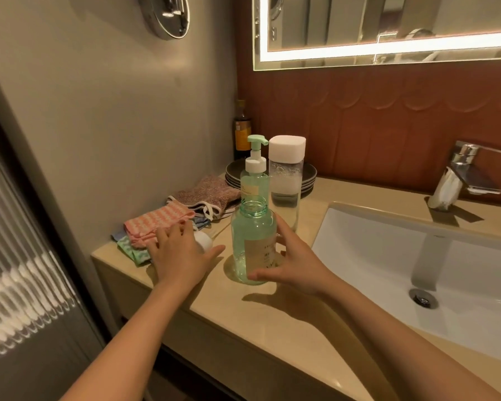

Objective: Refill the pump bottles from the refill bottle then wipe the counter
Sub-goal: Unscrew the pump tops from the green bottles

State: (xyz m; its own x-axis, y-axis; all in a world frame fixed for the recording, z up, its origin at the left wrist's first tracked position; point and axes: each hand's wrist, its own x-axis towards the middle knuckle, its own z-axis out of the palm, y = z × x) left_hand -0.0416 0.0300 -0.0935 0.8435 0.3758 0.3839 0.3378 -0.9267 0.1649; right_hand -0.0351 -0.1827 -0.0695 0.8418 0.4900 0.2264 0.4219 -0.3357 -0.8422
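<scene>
On the counter [272, 328], just left of the sink, my right hand [295, 264] wraps the open green bottle [253, 241], thumb in front, fingers behind, bottle upright. My left hand [180, 253] lies flat, fingers straight, over the white cap [203, 241] beside the cloths [156, 219]. The pump bottle [253, 180] stands just behind, pump on. Best plan: base planted and grip firm before any pouring.
</scene>
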